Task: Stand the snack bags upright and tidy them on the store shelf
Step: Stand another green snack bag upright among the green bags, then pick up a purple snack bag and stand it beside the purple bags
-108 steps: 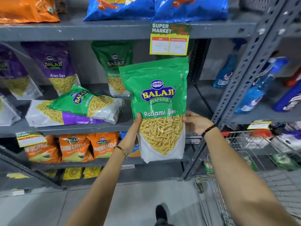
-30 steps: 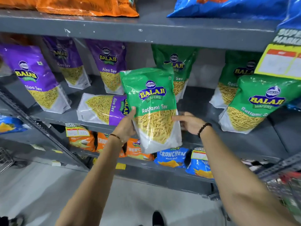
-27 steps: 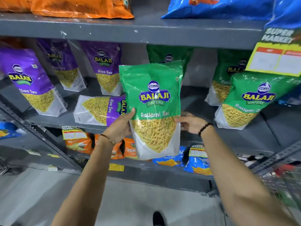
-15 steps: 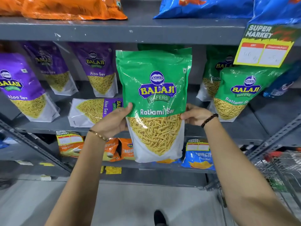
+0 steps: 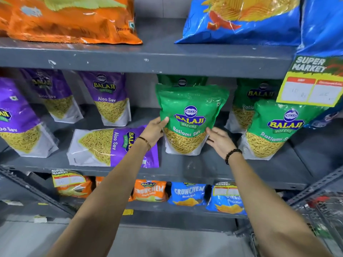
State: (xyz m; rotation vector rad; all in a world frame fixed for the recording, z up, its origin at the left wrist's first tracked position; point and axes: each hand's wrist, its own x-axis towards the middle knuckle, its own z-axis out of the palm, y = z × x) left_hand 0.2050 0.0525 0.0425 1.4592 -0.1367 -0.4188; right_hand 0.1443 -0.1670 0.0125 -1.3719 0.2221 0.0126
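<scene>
A green Ratlami Sev bag (image 5: 191, 108) stands upright on the grey middle shelf (image 5: 204, 167), in front of another green bag (image 5: 182, 80). My left hand (image 5: 155, 132) grips its left edge, thumb on the front. My right hand (image 5: 220, 141) lies flat against its lower right side, fingers apart. A purple Aloo Sev bag (image 5: 104, 147) lies flat on its side just left of my left hand. Two more green bags (image 5: 274, 130) (image 5: 246, 101) stand to the right. Purple bags (image 5: 109, 101) (image 5: 53, 97) (image 5: 16, 123) stand to the left.
A yellow price tag (image 5: 311, 86) hangs from the upper shelf edge at right. An orange bag (image 5: 65, 19) and a blue bag (image 5: 241, 19) lie on the top shelf. Small Crunchem packs (image 5: 150, 190) fill the lower shelf. A wire cart (image 5: 323, 210) stands at the lower right.
The green bag went from held up in front of the shelf to standing on it, further back. My right hand's grip loosened to a flat touch.
</scene>
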